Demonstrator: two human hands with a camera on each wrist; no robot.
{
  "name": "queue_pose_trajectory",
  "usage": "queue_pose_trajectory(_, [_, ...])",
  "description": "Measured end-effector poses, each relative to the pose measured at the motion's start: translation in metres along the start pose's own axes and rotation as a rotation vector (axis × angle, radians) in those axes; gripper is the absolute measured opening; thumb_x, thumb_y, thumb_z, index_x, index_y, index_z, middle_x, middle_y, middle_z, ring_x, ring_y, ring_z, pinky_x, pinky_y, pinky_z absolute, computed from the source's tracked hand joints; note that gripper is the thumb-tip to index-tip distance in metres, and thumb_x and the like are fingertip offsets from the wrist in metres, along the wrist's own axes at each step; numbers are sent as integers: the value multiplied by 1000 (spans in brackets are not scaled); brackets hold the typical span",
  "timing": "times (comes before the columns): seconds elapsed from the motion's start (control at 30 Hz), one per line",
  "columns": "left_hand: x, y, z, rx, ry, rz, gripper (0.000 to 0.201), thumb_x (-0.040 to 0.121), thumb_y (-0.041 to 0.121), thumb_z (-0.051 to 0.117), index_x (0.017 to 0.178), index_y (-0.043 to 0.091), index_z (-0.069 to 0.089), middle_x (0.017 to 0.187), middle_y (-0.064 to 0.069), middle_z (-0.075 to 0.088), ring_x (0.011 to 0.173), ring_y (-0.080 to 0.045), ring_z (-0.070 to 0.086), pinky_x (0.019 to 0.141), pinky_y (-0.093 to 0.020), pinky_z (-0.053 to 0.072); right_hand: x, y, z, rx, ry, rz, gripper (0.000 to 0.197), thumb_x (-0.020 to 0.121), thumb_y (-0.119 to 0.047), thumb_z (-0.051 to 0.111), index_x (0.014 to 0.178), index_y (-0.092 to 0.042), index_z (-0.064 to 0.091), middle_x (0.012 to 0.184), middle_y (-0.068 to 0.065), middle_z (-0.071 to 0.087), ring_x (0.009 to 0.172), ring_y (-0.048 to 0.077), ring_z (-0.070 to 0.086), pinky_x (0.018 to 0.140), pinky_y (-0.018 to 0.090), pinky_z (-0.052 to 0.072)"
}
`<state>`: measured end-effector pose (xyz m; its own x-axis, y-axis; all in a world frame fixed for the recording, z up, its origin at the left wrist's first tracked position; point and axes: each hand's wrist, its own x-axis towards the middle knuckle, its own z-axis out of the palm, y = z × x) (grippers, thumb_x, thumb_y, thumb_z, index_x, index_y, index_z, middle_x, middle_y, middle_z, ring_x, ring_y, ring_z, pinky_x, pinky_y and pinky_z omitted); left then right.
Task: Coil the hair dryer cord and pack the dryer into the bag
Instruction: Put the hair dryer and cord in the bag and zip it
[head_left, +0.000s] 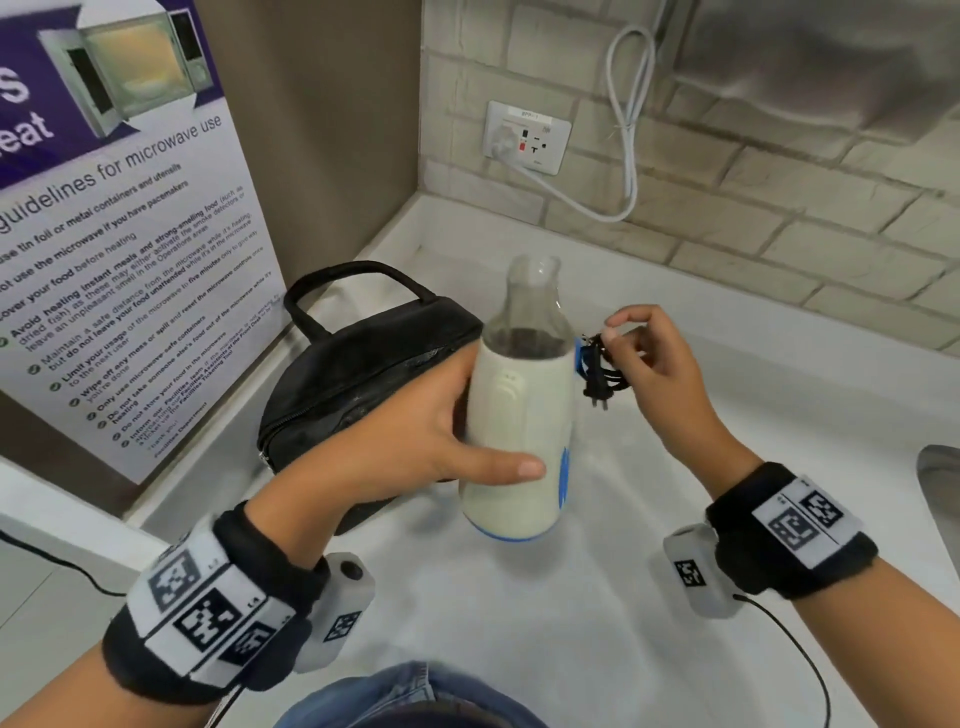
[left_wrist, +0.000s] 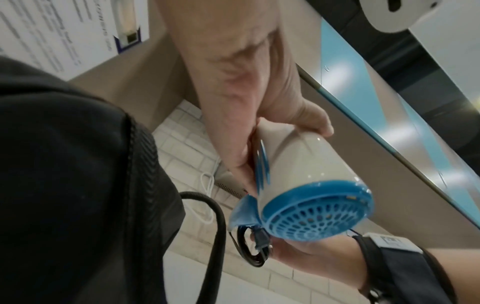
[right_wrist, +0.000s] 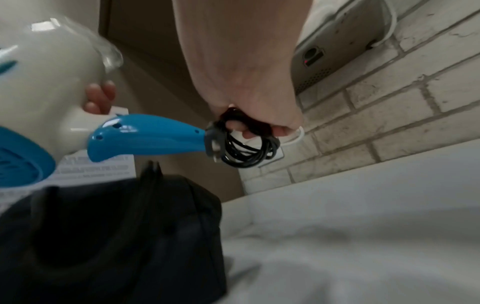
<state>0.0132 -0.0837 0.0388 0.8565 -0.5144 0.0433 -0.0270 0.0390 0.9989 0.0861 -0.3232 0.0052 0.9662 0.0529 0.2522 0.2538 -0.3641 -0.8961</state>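
So black cord (right_wrist: 244, 148) is coiled, pinched in my right hand (head_left: 660, 374); left hand (head_left: 415, 436) grips the cream-and-blue plastic dryer (head_left: 519, 431); black fabric bag (head_left: 353, 374) looks zipped, packing remains.

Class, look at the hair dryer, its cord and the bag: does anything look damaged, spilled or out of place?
Nothing stands out. The left hand grips the hair dryer, the right hand pinches the neatly bundled black cord, and the black bag sits on the counter, seemingly zipped. No spill or damage shows.
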Motion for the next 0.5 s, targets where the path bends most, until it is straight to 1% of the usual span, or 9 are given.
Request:
queue_pose_trajectory(0.03, [-1, 2, -4, -29, 15, -1, 64, 63, 13, 82, 116, 29, 50, 115, 5, 67, 109, -12, 63, 83, -24, 52, 2, -5, 0, 40, 5, 17, 3, 94, -22, 53, 96, -24, 55, 65, 2, 53, 65, 10, 57, 67, 26, 49])
queue_pose_trajectory(0.07, [-2, 4, -8, -43, 30, -2, 64, 61, 17, 81, 116, 30, 51, 115, 4, 67, 108, -12, 64, 82, -24, 52, 4, -10, 0, 54, 10, 28, 6, 95, -23, 51, 95, -29, 55, 64, 2, 52, 63, 10, 55, 63, 27, 48])
queue_pose_trajectory(0.13, [-4, 7, -14, -46, 39, -5, 65, 59, 22, 80, 117, 30, 51, 116, 4, 67, 109, -14, 64, 83, -26, 53, 7, -21, 2, 67, 6, 32, 11, 97, -24, 48, 97, -33, 54, 66, -3, 51, 58, 6, 52, 59, 22, 45])
queue_pose_trajectory(0.2, [-6, 9, -18, -27, 19, -8, 67, 58, 23, 80, 119, 30, 51, 117, 3, 66, 110, -15, 63, 84, -28, 52, 9, -33, 6, 113, -39, 21, 13, 97, -22, 47, 102, -31, 55, 78, -6, 57, 64, 3, 57, 63, 16, 45])
queue_pose_trajectory(0.3, [-7, 14, -20, -13, -31, 3, 67, 59, 20, 80, 118, 33, 52, 117, 7, 66, 111, -12, 62, 84, -25, 52, 7, -45, 13, 67, -247, -38, 17, 94, -27, 52, 108, -32, 59, 105, -3, 55, 95, 2, 61, 77, 9, 43])
queue_pose_trajectory(0.37, [-8, 17, -22, 4, -54, 6, 72, 60, 19, 80, 124, 29, 50, 123, 2, 63, 115, -16, 60, 88, -29, 51, 6, -48, 16, -69, -440, -82, 32, 78, -36, 64, 109, -41, 57, 109, -8, 41, 107, -9, 48, 91, 6, 35])
queue_pose_trajectory(0.4, [-8, 18, -23, 8, -64, 4, 73, 60, 18, 79, 126, 25, 49, 124, -2, 62, 115, -18, 59, 90, -31, 51, 5, -48, 17, -155, -528, -108, 44, 69, -41, 69, 110, -44, 55, 108, -12, 35, 110, -10, 40, 97, 5, 30])
queue_pose_trajectory(0.43, [-8, 19, -24, 9, -75, 1, 73, 61, 17, 79, 127, 22, 48, 123, -5, 62, 115, -19, 60, 89, -32, 51, 5, -47, 18, -243, -594, -145, 52, 62, -47, 72, 111, -45, 55, 109, -11, 31, 117, -1, 35, 102, 8, 27])
queue_pose_trajectory(0.5, [-8, 21, -26, 28, -106, -5, 73, 62, 15, 79, 128, 18, 48, 119, -9, 63, 113, -24, 60, 90, -38, 50, 3, -46, 22, -407, -656, -255, 59, 58, -57, 73, 113, -45, 57, 115, 1, 31, 122, 22, 30, 110, 25, 27])
